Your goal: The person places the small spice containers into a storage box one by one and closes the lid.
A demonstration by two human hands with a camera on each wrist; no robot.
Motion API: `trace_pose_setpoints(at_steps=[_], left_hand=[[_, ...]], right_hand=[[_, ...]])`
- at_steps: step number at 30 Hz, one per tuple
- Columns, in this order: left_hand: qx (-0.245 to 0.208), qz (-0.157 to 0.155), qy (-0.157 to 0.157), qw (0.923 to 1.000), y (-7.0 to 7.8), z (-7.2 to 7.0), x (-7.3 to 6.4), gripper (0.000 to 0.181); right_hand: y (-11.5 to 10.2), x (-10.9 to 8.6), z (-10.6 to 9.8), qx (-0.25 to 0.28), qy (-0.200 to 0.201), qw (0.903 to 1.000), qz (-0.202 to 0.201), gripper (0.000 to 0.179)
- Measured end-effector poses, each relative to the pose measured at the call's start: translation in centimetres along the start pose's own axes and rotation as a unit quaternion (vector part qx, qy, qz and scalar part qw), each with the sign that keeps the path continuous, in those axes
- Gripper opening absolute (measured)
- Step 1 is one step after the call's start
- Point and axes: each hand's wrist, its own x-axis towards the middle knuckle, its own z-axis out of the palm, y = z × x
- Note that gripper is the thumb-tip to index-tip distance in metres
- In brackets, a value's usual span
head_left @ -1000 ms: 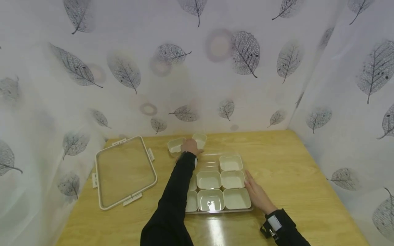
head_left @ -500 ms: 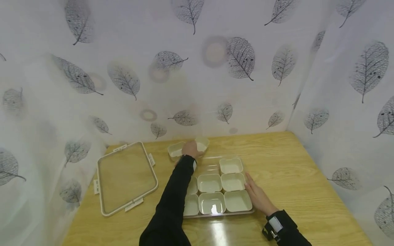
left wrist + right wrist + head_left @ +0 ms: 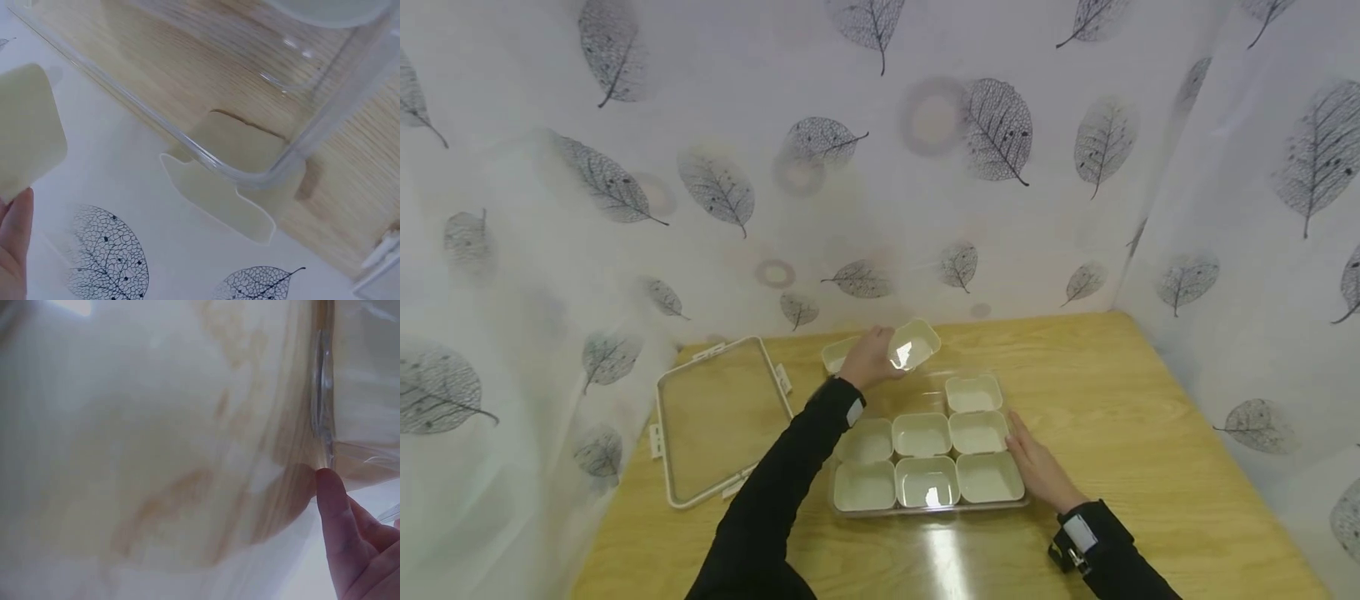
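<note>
In the head view my left hand (image 3: 870,358) pinches a small cream container (image 3: 913,344), raised and tilted above the back of a clear box (image 3: 925,510). The left wrist view shows that container (image 3: 31,131) gripped at its edge by the fingers (image 3: 17,228). Several matching containers (image 3: 922,435) sit in rows inside the box; its back-left part shows bare bottom. Another cream container (image 3: 837,354) stands on the table behind the box, partly hidden by my left hand. My right hand (image 3: 1043,469) rests against the box's right wall with fairly straight fingers (image 3: 334,506).
A clear lid (image 3: 722,425) with a pale rim and side clips lies on the wooden table (image 3: 1120,417) left of the box. My left sleeve overlaps its right edge. A leaf-patterned white curtain (image 3: 880,208) encloses the back and sides.
My left hand has lifted the cream container off the table behind the box and tilted it, bringing it slightly right. The right hand stays at the box's right side.
</note>
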Motion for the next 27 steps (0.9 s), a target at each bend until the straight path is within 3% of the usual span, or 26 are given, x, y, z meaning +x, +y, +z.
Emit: trace_pose_setpoints(at_steps=[3, 8, 12, 18, 27], left_hand=[[-0.014, 0.031, -0.016, 0.9993, 0.1, -0.4, -1.0, 0.072], [-0.032, 0.038, -0.086, 0.995, 0.7, -0.6, -2.3, 0.077], [-0.009, 0.047, -0.131, 0.9903, 1.2, -0.3, -3.0, 0.077], [-0.003, 0.04, -0.155, 0.9871, 1.7, 0.0, -2.9, 0.075], [-0.022, 0.004, -0.175, 0.9843, 1.7, -0.1, -2.3, 0.075]], right_hand=[[0.1, 0.1, 0.0, 0.0, 0.004, 0.9999, -0.012, 0.052], [0.0, 0.3, -0.2, -0.004, 0.002, 0.9998, -0.019, 0.052], [-0.2, 0.2, -0.1, -0.008, -0.01, 0.9999, -0.002, 0.053], [-0.1, 0.4, -0.2, -0.002, -0.019, 0.9997, 0.015, 0.055], [0.0, 0.3, -0.2, -0.006, -0.002, 1.0, -0.007, 0.053]])
